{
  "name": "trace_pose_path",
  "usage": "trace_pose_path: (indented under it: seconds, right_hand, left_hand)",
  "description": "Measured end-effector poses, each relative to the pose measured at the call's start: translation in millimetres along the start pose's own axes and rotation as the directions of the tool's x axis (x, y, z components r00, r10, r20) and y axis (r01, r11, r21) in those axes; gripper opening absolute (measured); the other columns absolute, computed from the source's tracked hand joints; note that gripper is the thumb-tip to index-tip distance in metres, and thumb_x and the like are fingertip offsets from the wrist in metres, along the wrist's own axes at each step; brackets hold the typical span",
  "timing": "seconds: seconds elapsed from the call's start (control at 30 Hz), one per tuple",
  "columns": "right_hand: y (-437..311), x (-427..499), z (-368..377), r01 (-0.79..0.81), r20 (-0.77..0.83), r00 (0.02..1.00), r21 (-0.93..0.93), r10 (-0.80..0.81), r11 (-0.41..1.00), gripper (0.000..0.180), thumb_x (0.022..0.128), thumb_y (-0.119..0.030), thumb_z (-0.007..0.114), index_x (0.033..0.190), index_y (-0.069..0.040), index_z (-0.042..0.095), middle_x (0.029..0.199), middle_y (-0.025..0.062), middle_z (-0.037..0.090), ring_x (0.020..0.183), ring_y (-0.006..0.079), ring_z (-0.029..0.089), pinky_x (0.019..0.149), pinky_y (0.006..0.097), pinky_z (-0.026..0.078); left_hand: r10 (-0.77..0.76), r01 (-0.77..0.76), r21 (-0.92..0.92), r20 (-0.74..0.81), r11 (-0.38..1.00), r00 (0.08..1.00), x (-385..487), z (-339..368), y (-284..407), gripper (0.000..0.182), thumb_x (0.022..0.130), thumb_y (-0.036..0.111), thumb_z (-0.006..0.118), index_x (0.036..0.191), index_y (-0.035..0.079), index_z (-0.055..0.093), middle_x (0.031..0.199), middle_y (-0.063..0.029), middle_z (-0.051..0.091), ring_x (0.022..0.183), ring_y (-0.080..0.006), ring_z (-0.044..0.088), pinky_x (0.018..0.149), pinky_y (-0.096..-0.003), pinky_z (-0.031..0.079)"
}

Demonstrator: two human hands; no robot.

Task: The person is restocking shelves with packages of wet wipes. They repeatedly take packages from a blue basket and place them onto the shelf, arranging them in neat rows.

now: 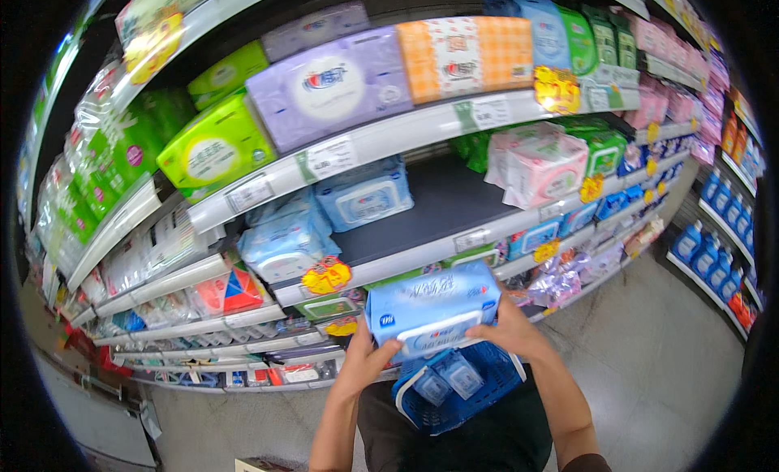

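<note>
Between my two hands is a light blue pack of wet wipes [432, 301] with a white-rimmed lid, held in front of the shelves. My left hand [365, 356] grips its left end, thumb on the near face. At the right end my right hand [511, 323] holds it the same way. Below the pack, close to my body, is a blue plastic shopping basket [450, 411] with small blue-and-white packs [462, 376] inside. A similar blue wipes pack [365, 195] stands on the shelf ahead, beside more light blue packs [289, 240].
Ahead, a dark shelf board [420, 219] has a white price rail. Purple [328, 85], orange checked [465, 58] and green [216, 146] tissue packs fill the shelf above. Pink packs [544, 167] sit to the right. Blue bottles [709, 253] line a far-right shelf.
</note>
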State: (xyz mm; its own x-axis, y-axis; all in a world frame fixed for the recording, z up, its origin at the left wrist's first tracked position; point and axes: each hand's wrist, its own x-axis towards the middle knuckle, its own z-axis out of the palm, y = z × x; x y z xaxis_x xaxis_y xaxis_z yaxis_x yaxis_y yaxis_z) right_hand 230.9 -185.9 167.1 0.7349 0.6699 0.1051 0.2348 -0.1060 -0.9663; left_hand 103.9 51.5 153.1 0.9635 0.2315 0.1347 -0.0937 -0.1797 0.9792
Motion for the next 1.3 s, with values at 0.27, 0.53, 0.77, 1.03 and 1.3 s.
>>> trace_pose_path:
  seconds: [0.27,0.53,0.77,1.03,1.3]
  right_hand:
    - [-52,106,-4,0.394,-0.139,0.908,-0.032,-0.394,0.919,0.103,0.063,0.002,0.072,0.147,-0.01,0.013,0.137,0.0187,0.04,0.124,0.0299,0.042,0.104,0.0349,0.031]
    - [-27,173,8,0.409,-0.107,0.907,-0.003,-0.407,0.913,0.101,0.066,0.003,0.071,0.147,-0.008,0.012,0.139,0.0151,0.038,0.125,0.0228,0.039,0.104,0.0304,0.029]
    - [-4,183,27,0.341,-0.113,0.932,-0.053,-0.345,0.939,0.101,0.066,0.0,0.072,0.147,-0.008,0.012,0.133,0.0213,0.045,0.122,0.0303,0.045,0.101,0.034,0.035]
    - [-6,194,8,0.281,-0.015,0.958,-0.125,-0.285,0.951,0.095,0.073,-0.008,0.071,0.146,-0.006,0.011,0.136,0.023,0.041,0.125,0.0309,0.043,0.103,0.0348,0.034]
    - [-2,192,20,0.253,-0.001,0.967,-0.04,-0.253,0.967,0.093,0.077,-0.008,0.068,0.146,-0.003,0.005,0.138,0.0191,0.034,0.126,0.0247,0.036,0.105,0.0328,0.029]
  left_hand:
    - [0.212,-0.206,0.053,-0.177,0.977,0.961,94,-50,52,0.074,0.073,-0.002,0.071,0.138,-0.002,0.033,0.13,-0.0145,0.041,0.12,-0.023,0.043,0.101,-0.0336,0.037]
    - [0.257,-0.189,0.277,-0.235,0.942,0.938,134,-73,46,0.07,0.076,-0.004,0.068,0.136,-0.007,0.033,0.126,-0.0198,0.047,0.112,-0.0232,0.051,0.092,-0.0313,0.043]
    - [0.353,-0.177,0.533,-0.248,0.827,0.902,135,-75,30,0.065,0.078,-0.006,0.065,0.135,-0.007,0.034,0.12,-0.0162,0.051,0.1,-0.019,0.053,0.082,-0.0257,0.045]
    - [0.526,-0.094,0.937,-0.104,0.336,0.844,122,-38,70,0.057,0.073,0.006,0.07,0.125,-0.003,0.048,0.132,-0.0227,0.045,0.121,-0.0377,0.045,0.093,-0.0394,0.044]
    - [0.416,-0.195,0.949,0.077,0.248,0.906,168,-48,54,0.08,0.064,0.04,0.076,0.129,0.001,0.047,0.136,-0.021,0.043,0.127,-0.0337,0.04,0.105,-0.045,0.031]
